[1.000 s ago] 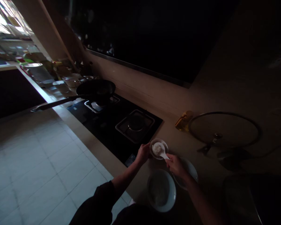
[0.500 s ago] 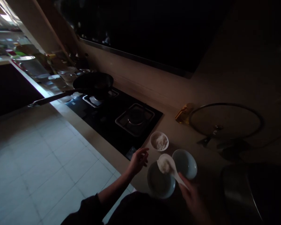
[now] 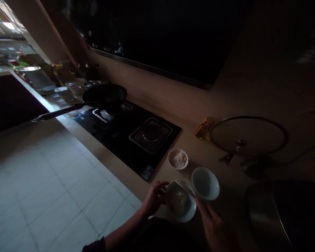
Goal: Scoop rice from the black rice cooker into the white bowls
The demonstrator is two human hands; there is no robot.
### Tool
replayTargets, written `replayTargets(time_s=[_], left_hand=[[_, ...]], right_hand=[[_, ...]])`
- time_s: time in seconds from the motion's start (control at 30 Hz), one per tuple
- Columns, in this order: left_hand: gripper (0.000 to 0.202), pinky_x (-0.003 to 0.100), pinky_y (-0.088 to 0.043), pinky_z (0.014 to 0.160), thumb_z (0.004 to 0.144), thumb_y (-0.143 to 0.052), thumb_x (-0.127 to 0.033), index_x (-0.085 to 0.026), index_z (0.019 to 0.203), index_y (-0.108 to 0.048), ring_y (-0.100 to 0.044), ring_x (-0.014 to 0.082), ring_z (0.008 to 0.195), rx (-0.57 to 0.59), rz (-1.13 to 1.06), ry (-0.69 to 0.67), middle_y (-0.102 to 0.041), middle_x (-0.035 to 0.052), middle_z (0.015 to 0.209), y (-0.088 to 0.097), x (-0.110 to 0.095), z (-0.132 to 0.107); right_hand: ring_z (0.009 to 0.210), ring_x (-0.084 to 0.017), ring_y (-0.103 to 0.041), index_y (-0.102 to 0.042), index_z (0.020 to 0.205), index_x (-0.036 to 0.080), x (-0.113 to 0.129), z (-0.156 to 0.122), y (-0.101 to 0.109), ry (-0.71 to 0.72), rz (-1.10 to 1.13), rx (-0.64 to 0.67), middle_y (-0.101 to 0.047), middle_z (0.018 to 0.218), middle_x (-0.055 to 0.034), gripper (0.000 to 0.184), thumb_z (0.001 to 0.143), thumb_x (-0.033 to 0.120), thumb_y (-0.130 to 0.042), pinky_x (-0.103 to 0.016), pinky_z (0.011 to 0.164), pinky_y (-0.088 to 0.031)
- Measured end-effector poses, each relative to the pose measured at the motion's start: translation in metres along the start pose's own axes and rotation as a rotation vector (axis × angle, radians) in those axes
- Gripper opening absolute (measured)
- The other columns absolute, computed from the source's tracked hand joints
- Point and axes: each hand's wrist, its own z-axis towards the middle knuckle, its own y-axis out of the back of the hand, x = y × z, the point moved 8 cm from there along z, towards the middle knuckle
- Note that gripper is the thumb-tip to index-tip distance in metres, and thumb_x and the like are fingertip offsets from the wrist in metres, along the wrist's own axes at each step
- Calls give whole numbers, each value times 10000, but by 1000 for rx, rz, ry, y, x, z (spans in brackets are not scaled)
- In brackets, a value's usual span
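The kitchen is dim. My left hand (image 3: 153,197) rests its fingers on the left rim of a pale bowl (image 3: 181,204) at the counter's front edge. My right hand (image 3: 211,224) is at the bowl's right side and grips a white spoon (image 3: 185,187) that lies turned over across the bowl's top. Behind it stand an empty pale bowl (image 3: 206,183) and a small dish of white grains (image 3: 177,158).
A black gas hob (image 3: 136,134) lies left of the bowls, a long-handled black pan (image 3: 105,95) on its far burner. A glass lid (image 3: 248,134) leans on the wall with a yellow object (image 3: 203,128) beside it. A dark pot (image 3: 283,213) sits at right.
My right hand carried the loaded spoon from the small dish to the near bowl and turned it over there. My left hand left the dish and came to the near bowl's rim.
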Motion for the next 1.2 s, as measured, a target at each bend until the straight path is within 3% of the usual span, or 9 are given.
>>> replayTargets(time_s=[0.1, 0.23, 0.37, 0.47, 0.63, 0.73, 0.87, 1.0, 1.2], left_hand=[[460, 243, -550, 512, 793, -653, -439, -132, 1134, -624, -593, 87, 567, -95, -101, -28, -537, -8, 815, 10, -3, 17], [557, 268, -593, 572, 758, -689, -452, -180, 1224, -552, -637, 77, 591, -242, -168, -77, -523, 12, 985, 23, -10, 64], [585, 290, -604, 572, 734, -716, -398, -171, 1251, -561, -645, 81, 600, -232, -206, -89, -511, 63, 1116, 18, -14, 108], [603, 318, -616, 600, 715, -737, -372, -152, 1251, -572, -671, 134, 699, -200, -257, -76, -531, 100, 1168, 13, -11, 123], [672, 345, -622, 641, 672, -779, -379, -184, 1273, -550, -688, 177, 782, -195, -327, -55, -560, 109, 1201, 9, 2, 126], [689, 365, -624, 643, 644, -799, -384, -194, 1260, -556, -695, 180, 765, -209, -346, -55, -557, 110, 1205, 9, 6, 126], [695, 334, -613, 610, 632, -814, -392, -178, 1245, -567, -692, 157, 702, -245, -333, -50, -571, 108, 1175, 8, 3, 124], [667, 255, -572, 553, 612, -834, -390, -163, 1195, -601, -639, 96, 605, -319, -282, -42, -624, 70, 1044, 14, -4, 120], [730, 208, -487, 467, 567, -774, -581, -145, 1114, -566, -576, 93, 571, -367, -207, -104, -614, 15, 863, 24, -45, 83]], right_hand=[[796, -170, -724, -491, 1390, 221, -16, 38, -2, -125, 53, 39, -727, 1070, -106, 584, 865, -13, -386, -221, 629, -571], [683, -192, -717, -498, 1384, 207, -28, 97, -13, -303, -60, 293, -726, 915, -91, 558, 873, 7, -397, -256, 544, -541], [757, -199, -734, -441, 1416, 138, -21, 134, -14, -338, -109, 411, -718, 979, -148, 563, 892, -19, -303, -261, 616, -551], [785, -213, -739, -431, 1407, 80, -9, 142, -29, -347, -79, 448, -719, 958, -183, 527, 911, -6, -274, -266, 632, -562], [753, -218, -738, -391, 1422, 68, 14, 140, -73, -342, -71, 407, -707, 943, -200, 513, 911, 25, -370, -287, 629, -575], [765, -206, -736, -374, 1433, 73, 22, 142, -82, -276, -89, 391, -702, 991, -206, 543, 900, -18, -316, -293, 640, -576], [795, -200, -735, -402, 1432, 143, 9, 140, -59, -276, -99, 475, -706, 1009, -170, 577, 891, -35, -309, -279, 658, -572], [813, -205, -720, -343, 1475, 186, -6, 130, -24, -280, -115, 439, -683, 1054, -156, 634, 878, -28, -332, -276, 658, -556], [838, -258, -715, -386, 1458, 169, -10, 105, -15, -392, 77, 409, -704, 1041, -178, 658, 843, -53, -311, -344, 671, -551]])
